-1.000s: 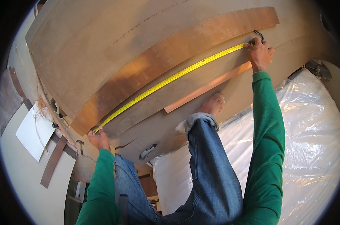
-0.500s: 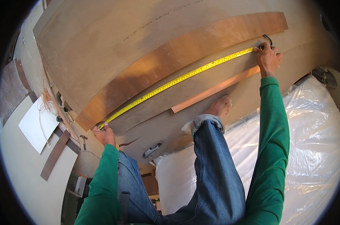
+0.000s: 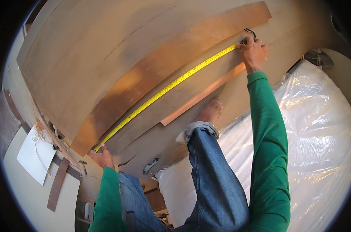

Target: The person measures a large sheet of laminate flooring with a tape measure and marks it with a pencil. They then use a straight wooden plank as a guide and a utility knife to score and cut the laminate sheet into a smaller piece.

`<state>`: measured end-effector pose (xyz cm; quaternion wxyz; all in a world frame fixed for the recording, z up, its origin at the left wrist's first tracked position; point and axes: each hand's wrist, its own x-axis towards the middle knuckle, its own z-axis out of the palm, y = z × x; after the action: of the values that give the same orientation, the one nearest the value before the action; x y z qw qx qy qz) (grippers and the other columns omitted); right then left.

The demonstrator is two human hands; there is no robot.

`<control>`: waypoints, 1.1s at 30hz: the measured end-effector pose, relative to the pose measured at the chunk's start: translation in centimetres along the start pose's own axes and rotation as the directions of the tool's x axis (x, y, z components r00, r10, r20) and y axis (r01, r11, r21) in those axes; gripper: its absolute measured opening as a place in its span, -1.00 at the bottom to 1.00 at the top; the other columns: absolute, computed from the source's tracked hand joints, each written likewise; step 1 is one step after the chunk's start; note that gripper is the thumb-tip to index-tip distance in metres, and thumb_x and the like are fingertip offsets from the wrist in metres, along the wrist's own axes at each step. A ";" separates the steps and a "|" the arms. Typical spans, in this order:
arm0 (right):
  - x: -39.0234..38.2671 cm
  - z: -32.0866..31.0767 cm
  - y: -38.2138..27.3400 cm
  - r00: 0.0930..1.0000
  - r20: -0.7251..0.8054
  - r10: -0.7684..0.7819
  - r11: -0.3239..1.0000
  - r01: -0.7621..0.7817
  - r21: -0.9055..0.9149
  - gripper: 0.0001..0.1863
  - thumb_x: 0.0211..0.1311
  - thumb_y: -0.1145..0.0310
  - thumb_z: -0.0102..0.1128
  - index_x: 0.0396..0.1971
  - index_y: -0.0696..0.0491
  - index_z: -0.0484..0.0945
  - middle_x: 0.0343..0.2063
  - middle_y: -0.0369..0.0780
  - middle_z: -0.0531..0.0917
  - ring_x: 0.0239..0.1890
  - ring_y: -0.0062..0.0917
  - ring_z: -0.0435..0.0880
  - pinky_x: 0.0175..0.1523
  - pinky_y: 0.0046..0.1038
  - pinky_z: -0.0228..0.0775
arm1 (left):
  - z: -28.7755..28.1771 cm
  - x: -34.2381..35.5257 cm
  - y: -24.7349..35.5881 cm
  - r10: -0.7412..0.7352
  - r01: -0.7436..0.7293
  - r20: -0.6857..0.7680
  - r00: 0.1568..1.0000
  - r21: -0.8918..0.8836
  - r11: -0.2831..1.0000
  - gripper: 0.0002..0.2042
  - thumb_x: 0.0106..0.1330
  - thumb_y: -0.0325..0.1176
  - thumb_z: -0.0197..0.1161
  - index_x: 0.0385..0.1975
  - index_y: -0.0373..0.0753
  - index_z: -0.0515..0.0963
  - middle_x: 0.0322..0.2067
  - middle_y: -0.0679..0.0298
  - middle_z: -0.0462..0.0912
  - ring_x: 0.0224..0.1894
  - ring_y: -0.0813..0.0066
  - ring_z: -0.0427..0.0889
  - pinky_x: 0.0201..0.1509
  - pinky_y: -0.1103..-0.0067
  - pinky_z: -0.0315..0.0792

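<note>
Yellow tape (image 3: 165, 89) with black marks runs taut across a brown board (image 3: 105, 58), left hand (image 3: 102, 156) pinning its near-left end, right hand (image 3: 253, 52) gripping its far-right end beside a reddish strip (image 3: 171, 63).

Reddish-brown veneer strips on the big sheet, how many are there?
2: a long wide strip just above the yellow tape measure, and a short narrow strip below it, by the bare foot. Others may be hidden.

clear plastic sheeting (image 3: 314, 147) at right, a white sheet (image 3: 36, 160) at left — a hammer (image 3: 83, 166) lies near it.
</note>
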<state>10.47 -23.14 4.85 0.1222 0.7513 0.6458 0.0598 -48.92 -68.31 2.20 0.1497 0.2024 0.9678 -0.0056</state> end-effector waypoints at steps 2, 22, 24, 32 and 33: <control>0.1 0.4 0.5 1.000 0.000 -0.006 1.000 0.006 0.005 -0.59 0.17 -0.15 0.44 -0.11 -0.22 0.71 0.02 -0.12 0.63 0.18 0.08 0.42 0.25 0.04 0.30 | -0.5 -0.5 1.5 -0.005 0.007 0.038 0.999 -0.045 0.999 -0.07 0.28 0.10 0.48 0.33 -0.63 0.27 0.32 -0.37 0.36 0.40 -0.19 0.36 0.48 0.20 0.28; 1.6 -1.7 3.4 0.979 0.007 -0.203 0.969 0.200 0.143 -0.68 0.16 -0.08 0.45 -0.14 -0.30 0.77 -0.02 -0.30 0.69 0.09 -0.15 0.48 0.16 -0.14 0.35 | -1.4 2.1 3.6 -0.142 0.001 0.242 0.960 0.505 0.863 0.11 0.27 0.47 0.21 0.21 -0.77 0.33 0.07 -0.41 0.62 0.14 -0.25 0.66 0.21 0.19 0.54; 2.9 -1.7 4.9 0.970 0.051 -0.237 0.961 0.227 0.161 -0.68 0.16 -0.08 0.45 -0.14 -0.30 0.77 -0.03 -0.32 0.72 0.06 -0.21 0.52 0.16 -0.19 0.31 | -1.0 2.7 3.0 -0.145 0.004 0.250 0.957 0.488 0.873 0.09 0.26 0.47 0.24 0.14 -0.76 0.38 0.03 -0.40 0.64 0.11 -0.23 0.68 0.19 0.20 0.55; 7.9 -1.6 12.0 0.988 0.100 -0.122 0.993 0.120 0.021 -0.62 0.17 -0.13 0.44 -0.03 -0.37 0.80 -0.05 -0.30 0.72 0.09 -0.21 0.50 0.20 -0.20 0.33 | 0.7 3.9 1.6 -0.134 -0.035 0.279 0.951 0.527 0.849 0.02 0.24 0.47 0.26 -0.03 -0.72 0.50 -0.05 -0.40 0.67 0.06 -0.23 0.69 0.14 0.19 0.56; 8.1 -1.8 11.0 0.989 0.098 -0.108 0.994 0.106 0.027 -0.63 0.18 -0.11 0.44 -0.04 -0.34 0.81 -0.06 -0.30 0.74 0.08 -0.22 0.51 0.19 -0.21 0.31 | 0.5 4.7 0.4 -0.117 -0.034 0.257 0.959 0.516 0.856 0.03 0.24 0.49 0.24 -0.04 -0.73 0.51 -0.05 -0.41 0.67 0.06 -0.23 0.70 0.13 0.18 0.56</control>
<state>21.81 -16.52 8.88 0.1489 0.7190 0.6789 0.0088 -52.71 -66.15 0.36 0.2247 0.2112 0.9040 -0.2962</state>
